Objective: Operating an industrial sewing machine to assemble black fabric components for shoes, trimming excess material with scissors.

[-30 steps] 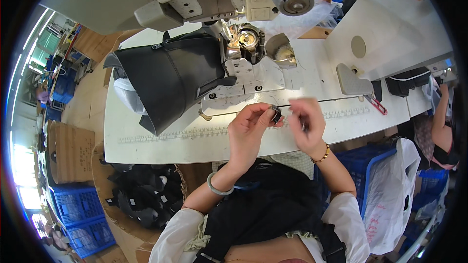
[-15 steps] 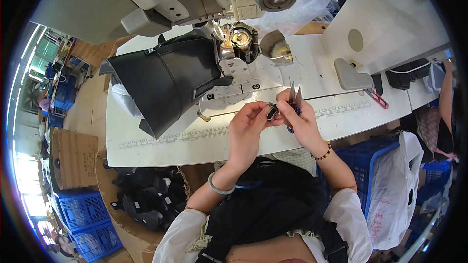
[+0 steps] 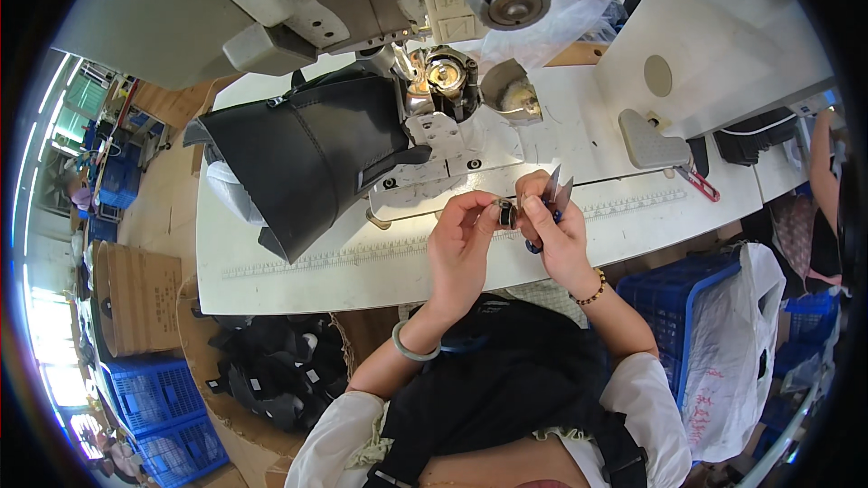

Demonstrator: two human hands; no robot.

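Observation:
My left hand [image 3: 463, 239] pinches a small metal bobbin [image 3: 506, 213] wound with dark thread between thumb and fingers; whether it sits in a case I cannot tell. Close on its right, my right hand [image 3: 559, 233] keeps a pair of scissors [image 3: 562, 194] with dark blue handles in its palm, blades pointing up and away. The thumb and forefinger of that hand come together beside the bobbin; any thread between them is too fine to see. Beyond both hands, the sewing machine's round hook [image 3: 446, 78] lies exposed, its metal cover [image 3: 512, 90] swung aside.
A black leather-like bag piece [image 3: 303, 145] rests left of the hook. Red-handled snips [image 3: 699, 184] lie on the white table [image 3: 298, 294] at right, near a grey padded lever [image 3: 646, 140]. A carton [image 3: 194, 343] of black pieces and a blue crate [image 3: 655, 307] stand below the table.
The left hand has turned the bobbin so its dark wound side shows more. My right hand has shifted slightly right, and the scissor blades now tilt further right.

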